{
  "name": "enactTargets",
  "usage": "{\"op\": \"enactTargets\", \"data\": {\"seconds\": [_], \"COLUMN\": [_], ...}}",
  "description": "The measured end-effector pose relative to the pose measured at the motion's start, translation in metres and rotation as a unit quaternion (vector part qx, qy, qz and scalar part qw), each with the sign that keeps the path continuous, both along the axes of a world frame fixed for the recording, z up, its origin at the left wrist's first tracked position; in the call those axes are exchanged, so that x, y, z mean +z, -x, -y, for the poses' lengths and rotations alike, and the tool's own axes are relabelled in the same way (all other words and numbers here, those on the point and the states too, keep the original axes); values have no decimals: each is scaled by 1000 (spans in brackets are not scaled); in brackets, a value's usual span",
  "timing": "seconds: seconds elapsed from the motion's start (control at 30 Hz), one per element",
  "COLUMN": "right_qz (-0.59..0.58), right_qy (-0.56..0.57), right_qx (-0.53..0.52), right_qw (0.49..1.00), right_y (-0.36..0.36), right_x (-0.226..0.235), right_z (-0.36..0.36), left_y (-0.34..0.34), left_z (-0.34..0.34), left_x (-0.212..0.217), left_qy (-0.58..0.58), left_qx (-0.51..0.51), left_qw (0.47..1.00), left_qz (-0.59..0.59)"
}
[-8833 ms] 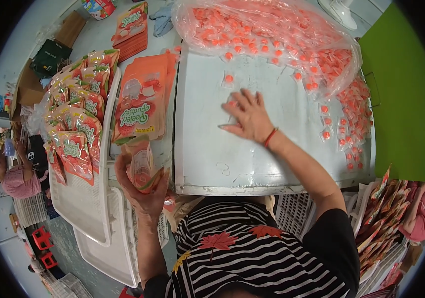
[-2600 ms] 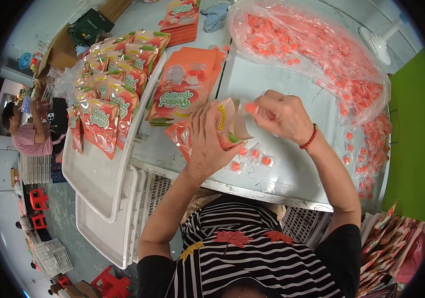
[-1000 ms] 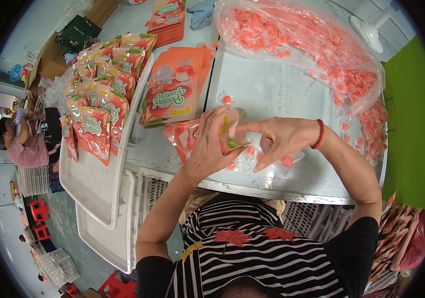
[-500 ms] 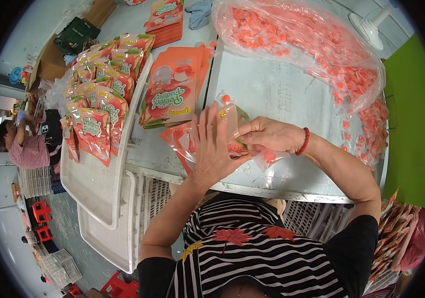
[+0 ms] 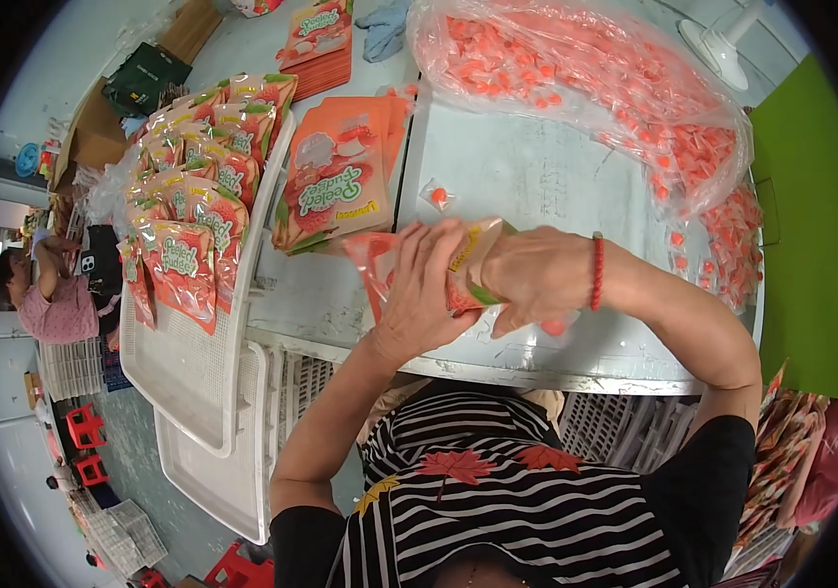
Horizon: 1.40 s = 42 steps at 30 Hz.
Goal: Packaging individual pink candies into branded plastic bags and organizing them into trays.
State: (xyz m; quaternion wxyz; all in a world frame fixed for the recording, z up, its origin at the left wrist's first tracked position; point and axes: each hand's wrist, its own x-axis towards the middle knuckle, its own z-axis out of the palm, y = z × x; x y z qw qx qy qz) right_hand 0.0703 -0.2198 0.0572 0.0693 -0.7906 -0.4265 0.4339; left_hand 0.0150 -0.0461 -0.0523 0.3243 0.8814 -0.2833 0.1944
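Head view: pale worktable [image 5: 507, 167], one, stood before the wearer. Clear plastic bag [image 5: 585, 88] of wrapped orange-red candies, one, lay along its far side. White perforated tray [image 5: 184, 377], one, at left, bore filled pouches [image 5: 179, 260]. Stack of flat pouches [image 5: 335, 181] lay just right of the tray. Peach-and-red pouch [image 5: 466, 257], one, sat near the table's front edge, between both hands. Left hand [image 5: 419, 299] gripped it, thumb opposite fingers. Right hand [image 5: 544, 269] curled at its right end; whether it pinched anything could not be told. Wrapped candy [image 5: 438, 196], one, lay beyond the pouch.
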Motion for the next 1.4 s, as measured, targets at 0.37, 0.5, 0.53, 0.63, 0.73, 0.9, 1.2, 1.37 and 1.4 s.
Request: {"op": "enactTargets", "data": {"seconds": [0.37, 0.5, 0.53, 0.63, 0.73, 0.9, 1.2, 1.37, 1.4], "right_qz": [96, 31, 35, -85, -131, -95, 57, 420, 434], "right_qy": [-154, -552, -551, -684, -689, -610, -669, -269, -202], "right_qx": [-210, -477, -478, -553, -555, -544, -509, -373, -355], "right_qw": [961, 683, 683, 469, 447, 568, 539, 782, 803], "right_y": [-5, -5, -2, 4, 2, 5, 17, 69, 81], "right_x": [30, 8, 2, -20, -40, -50, -63, -150, -158], "right_z": [12, 11, 5, -28, -42, -33, 11, 48, 41], "left_y": [-6, -4, -4, -3, -4, -3, 0, 25, 31], "left_z": [-16, -17, -14, -4, -4, -6, -21, -64, -73], "left_x": [1, -8, -6, 1, -2, -12, 7, 12, 10], "left_qy": [99, 126, 129, 109, 108, 119, 226, 370, 369], "left_qx": [-1, 6, 18, 56, 67, 62, 73, 217, 222], "left_qw": [991, 988, 988, 991, 991, 990, 970, 901, 900], "left_qz": [-94, -92, -84, -56, -41, -51, -45, -66, -69]}}
